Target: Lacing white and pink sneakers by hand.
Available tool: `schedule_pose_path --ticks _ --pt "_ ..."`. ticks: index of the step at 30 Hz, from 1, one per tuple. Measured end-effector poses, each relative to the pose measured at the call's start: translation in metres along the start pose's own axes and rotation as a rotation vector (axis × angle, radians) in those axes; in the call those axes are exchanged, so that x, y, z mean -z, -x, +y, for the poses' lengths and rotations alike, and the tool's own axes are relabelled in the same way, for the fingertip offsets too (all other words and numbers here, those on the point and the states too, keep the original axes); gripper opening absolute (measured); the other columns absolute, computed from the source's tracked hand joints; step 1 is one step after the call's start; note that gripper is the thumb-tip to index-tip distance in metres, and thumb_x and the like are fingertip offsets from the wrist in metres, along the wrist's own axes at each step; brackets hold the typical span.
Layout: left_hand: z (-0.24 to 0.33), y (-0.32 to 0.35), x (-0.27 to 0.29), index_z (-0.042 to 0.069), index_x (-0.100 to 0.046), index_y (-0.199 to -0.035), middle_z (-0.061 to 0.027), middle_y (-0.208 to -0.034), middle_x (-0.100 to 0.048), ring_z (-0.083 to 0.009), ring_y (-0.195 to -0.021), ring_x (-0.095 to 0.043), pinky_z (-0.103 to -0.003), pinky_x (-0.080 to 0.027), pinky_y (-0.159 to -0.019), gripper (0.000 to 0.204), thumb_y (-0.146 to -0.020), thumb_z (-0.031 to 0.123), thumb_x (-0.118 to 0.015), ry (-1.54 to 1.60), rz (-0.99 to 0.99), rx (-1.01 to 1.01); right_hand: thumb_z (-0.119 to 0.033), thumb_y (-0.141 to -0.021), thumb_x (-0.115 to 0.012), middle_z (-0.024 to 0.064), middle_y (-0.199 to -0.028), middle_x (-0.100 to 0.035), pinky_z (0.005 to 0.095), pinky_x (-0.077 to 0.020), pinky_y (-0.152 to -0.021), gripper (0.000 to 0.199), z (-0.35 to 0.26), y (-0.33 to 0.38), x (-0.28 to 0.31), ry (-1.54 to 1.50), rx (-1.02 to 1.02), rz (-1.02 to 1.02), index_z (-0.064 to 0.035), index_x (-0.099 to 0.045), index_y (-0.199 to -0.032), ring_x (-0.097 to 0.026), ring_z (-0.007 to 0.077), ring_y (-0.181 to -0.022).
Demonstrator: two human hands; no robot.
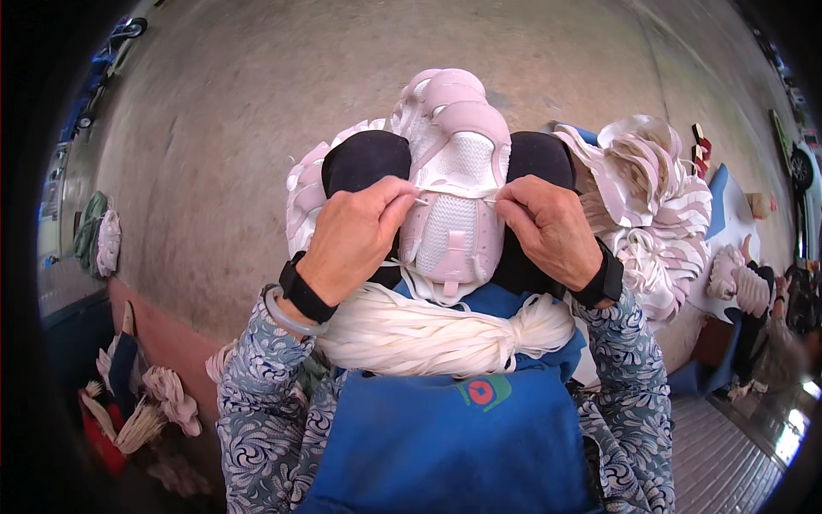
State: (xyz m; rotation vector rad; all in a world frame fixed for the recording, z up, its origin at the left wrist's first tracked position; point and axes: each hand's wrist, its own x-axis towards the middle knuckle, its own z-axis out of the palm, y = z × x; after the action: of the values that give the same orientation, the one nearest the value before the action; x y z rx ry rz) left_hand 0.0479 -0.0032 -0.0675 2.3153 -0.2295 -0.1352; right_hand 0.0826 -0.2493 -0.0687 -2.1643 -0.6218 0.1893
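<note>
A pink and white shoe upper (454,236) lies between my knees, at the near end of a row of nested uppers (458,103). My left hand (355,236) is closed in a pinch at its left edge, on one end of a thin white shoelace (445,190). My right hand (552,231) pinches the other end at the right edge. The lace runs across the upper between them. Below, on my lap, rests a thick bundle of white shoelaces (419,330), gathered tight toward its right end, on a blue apron (454,437).
More uppers are heaped at my right (659,206), and others stand beside my left knee (304,193). At lower left lie loose uppers (171,398) and a bunch of cream laces (141,427). Another person (762,317) sits at the far right. Concrete floor (257,103) stretches ahead.
</note>
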Motion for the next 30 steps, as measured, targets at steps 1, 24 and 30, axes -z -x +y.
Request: schedule_pose_path --ticks 1,24,30 --pt "0.004 -0.004 0.001 0.002 -0.063 -0.099 -0.0136 -0.074 -0.064 -0.0222 -0.063 -0.062 -0.031 -0.046 -0.059 0.014 -0.093 0.012 -0.056 -0.011 -0.007 0.013 -0.008 -0.083 -0.059 0.0187 -0.080 -0.062 0.0405 -0.0477 -0.066 0.011 0.000 -0.002 -0.002 0.012 0.012 0.019 0.0026 -0.063 -0.085 -0.061 0.0366 -0.074" --pt "0.003 -0.036 -0.003 -0.003 -0.058 -0.086 -0.0164 -0.093 -0.060 -0.0345 -0.083 -0.059 -0.038 -0.047 -0.072 0.010 -0.083 0.006 -0.061 -0.125 0.058 -0.239 -0.014 -0.084 -0.062 0.0190 -0.071 -0.063 0.0344 -0.0473 -0.058 0.019 0.001 -0.019 0.003 -0.140 -0.229 -0.119 0.0046 -0.064 -0.082 -0.061 0.0280 -0.061" --pt "0.002 -0.041 -0.007 -0.002 -0.058 -0.086 -0.0151 -0.092 -0.060 -0.0340 -0.084 -0.059 -0.038 -0.047 -0.073 0.010 -0.082 0.007 -0.062 -0.100 0.001 -0.328 -0.014 -0.084 -0.063 0.0188 -0.070 -0.061 0.0372 -0.0472 -0.059 0.018 -0.004 -0.018 -0.005 -0.019 -0.130 -0.047 0.0031 -0.064 -0.079 -0.061 0.0321 -0.062"
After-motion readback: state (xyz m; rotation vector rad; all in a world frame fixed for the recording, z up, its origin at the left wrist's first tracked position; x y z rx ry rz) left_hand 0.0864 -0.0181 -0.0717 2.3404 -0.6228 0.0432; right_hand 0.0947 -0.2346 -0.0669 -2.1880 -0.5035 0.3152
